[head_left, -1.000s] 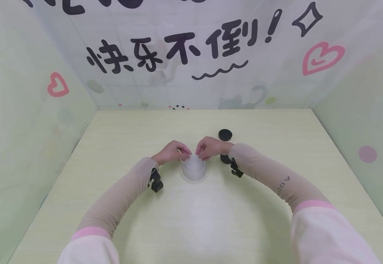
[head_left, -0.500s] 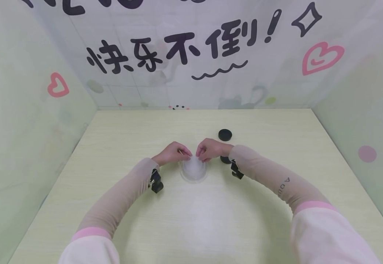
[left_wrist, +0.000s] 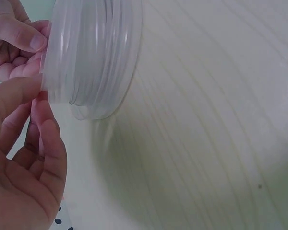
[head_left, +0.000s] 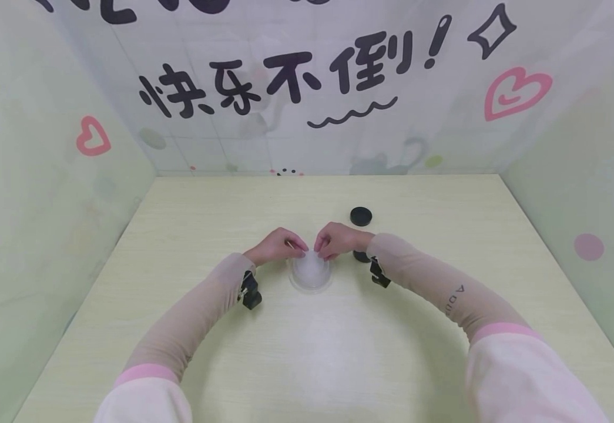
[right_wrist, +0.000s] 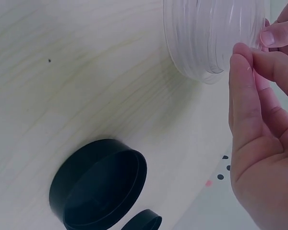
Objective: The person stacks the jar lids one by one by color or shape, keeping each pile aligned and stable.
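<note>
A clear plastic jar (head_left: pixel 311 276) stands near the middle of the table, with ridged, layered walls (left_wrist: pixel 103 52) that look like nested parts. At its upper rim, my left hand (head_left: pixel 280 244) pinches the far left side between thumb and fingers. My right hand (head_left: pixel 338 238) grips the far right side of the same rim, its thumb and forefinger pressed together there in the right wrist view. Close to the right hand lie two round black lids: a larger-looking lid (right_wrist: pixel 101 187) with its hollow side showing, partly hidden by the wrist in the head view, and a farther lid (head_left: pixel 361 216).
The pale wooden table (head_left: pixel 317 364) runs back to a printed wall sheet (head_left: pixel 317 147), with pale sheets along both sides. Black camera mounts sit on the left wrist (head_left: pixel 251 292) and the right wrist (head_left: pixel 379 273).
Both hands have come slightly down and toward the body at the jar's rim over the last second, then held nearly still. The lids have not moved.
</note>
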Motion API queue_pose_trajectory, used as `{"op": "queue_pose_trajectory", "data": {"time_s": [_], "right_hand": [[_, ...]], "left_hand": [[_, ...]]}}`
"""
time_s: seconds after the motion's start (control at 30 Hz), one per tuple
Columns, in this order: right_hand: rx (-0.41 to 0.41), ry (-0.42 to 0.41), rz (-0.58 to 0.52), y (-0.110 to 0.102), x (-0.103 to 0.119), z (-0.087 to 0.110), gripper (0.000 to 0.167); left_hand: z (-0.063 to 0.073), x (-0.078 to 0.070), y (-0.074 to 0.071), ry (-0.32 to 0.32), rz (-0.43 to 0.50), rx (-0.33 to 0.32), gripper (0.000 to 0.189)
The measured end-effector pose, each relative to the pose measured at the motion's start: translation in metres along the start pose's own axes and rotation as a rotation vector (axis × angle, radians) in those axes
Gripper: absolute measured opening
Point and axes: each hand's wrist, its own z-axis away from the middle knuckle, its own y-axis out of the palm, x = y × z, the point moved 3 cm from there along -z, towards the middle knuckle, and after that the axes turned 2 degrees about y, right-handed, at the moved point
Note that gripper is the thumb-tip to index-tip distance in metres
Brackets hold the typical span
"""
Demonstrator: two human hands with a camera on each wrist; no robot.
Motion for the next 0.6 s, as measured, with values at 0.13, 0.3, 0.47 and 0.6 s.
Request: {"op": "queue_pose_trajectory", "data": {"time_s": [0.13,0.3,0.47,0.6], "right_hand": [[-0.003,0.000,-0.002,0.0003,-0.0005,-0.0007,0.012],[-0.016,0.003,-0.005,-0.0001,-0.0009,-0.0010,0.011],[-0.041,0.013,-0.014,-0.0010,-0.0019,-0.0017,0.011],[-0.053,0.019,-0.019,-0.0020,-0.0034,-0.0023,0.011]], "left_hand": [[0.0000,0.0006,0.0000,-0.003,-0.005,0.014,0.016],[-0.0002,0.0004,-0.0003,-0.016,-0.002,0.018,0.017],[0.0003,-0.0006,-0.0008,-0.017,0.002,0.012,0.019],[0.0005,-0.0012,-0.0016,-0.017,0.007,0.000,0.021]]}}
